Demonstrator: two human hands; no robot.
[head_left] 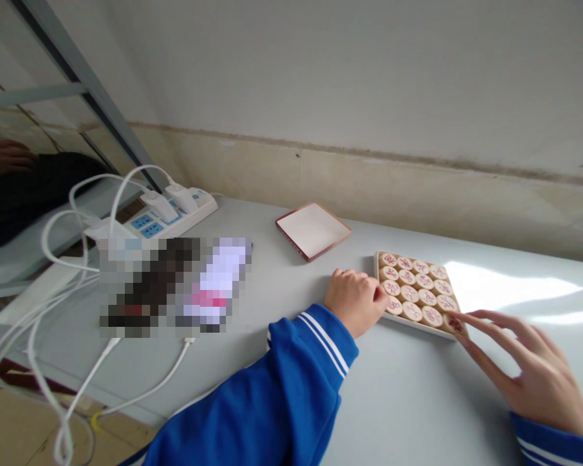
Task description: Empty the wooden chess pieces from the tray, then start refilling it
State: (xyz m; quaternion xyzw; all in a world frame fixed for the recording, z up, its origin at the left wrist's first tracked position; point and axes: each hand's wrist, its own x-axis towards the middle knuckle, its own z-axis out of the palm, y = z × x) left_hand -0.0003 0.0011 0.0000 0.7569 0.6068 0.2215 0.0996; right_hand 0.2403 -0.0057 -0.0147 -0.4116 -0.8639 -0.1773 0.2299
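A shallow white-sided box (416, 325) lies on the table, holding rows of round wooden Chinese chess pieces (409, 294) with red characters. At its left edge is my left hand (354, 301), fingers curled and thumb against the box's side. My right hand (539, 362) reaches in from the right. Its thumb and index finger pinch the Chinese chess piece (454, 323) at the box's near right corner, which looks slightly tilted; the other fingers extend loosely behind. A separate square lid (313, 230), pale inside with a dark red side, lies behind my left hand.
On the left, a white power strip (175, 220) carries plugs and looping white cables (34, 349). Two pixelated devices, one dark (155, 285) and one bright-screened (218, 278), lie nearby. A wall (369, 175) bounds the table's back. Another person's hand (4, 157) shows at far left.
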